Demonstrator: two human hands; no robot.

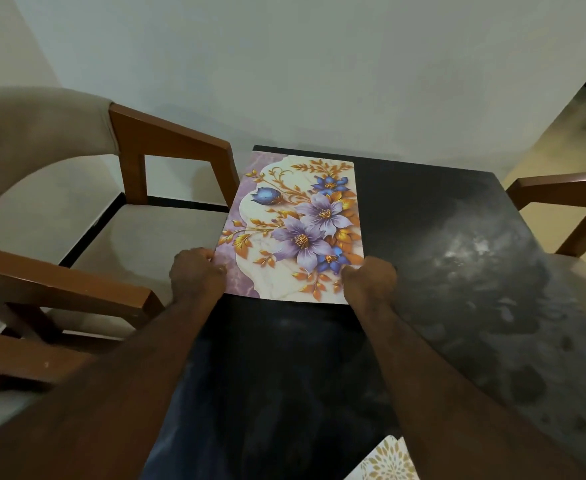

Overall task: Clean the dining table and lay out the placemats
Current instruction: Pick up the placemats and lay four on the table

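Placemat corner (390, 460), white with gold leaf print, shows at the near edge of the dining table (458, 209), the rest cut off by the frame; table top is dark and glossy, with pale smeary patches over its right half

Both bare forearms reach forward over the table's near half

Left hand (196, 271) has its fingers curled, pinching the near-left corner of the floral placemat (295, 220), right at the table's left edge

Right hand (369, 277) has its fingers curled too, gripping the same mat's near-right corner; cannot tell the exact thumb position on either hand

Floral placemat, with purple and blue flowers and gold leaves on white, lies flat on the table's far-left part, long side running front to back, far edge just short of the table's far edge

Wooden armchair (167, 143) with beige cushions stands just beside the table's left side; a second wooden chair arm (561, 188) sits at the table's right side

Pale wall (284, 64) is behind the table's far edge
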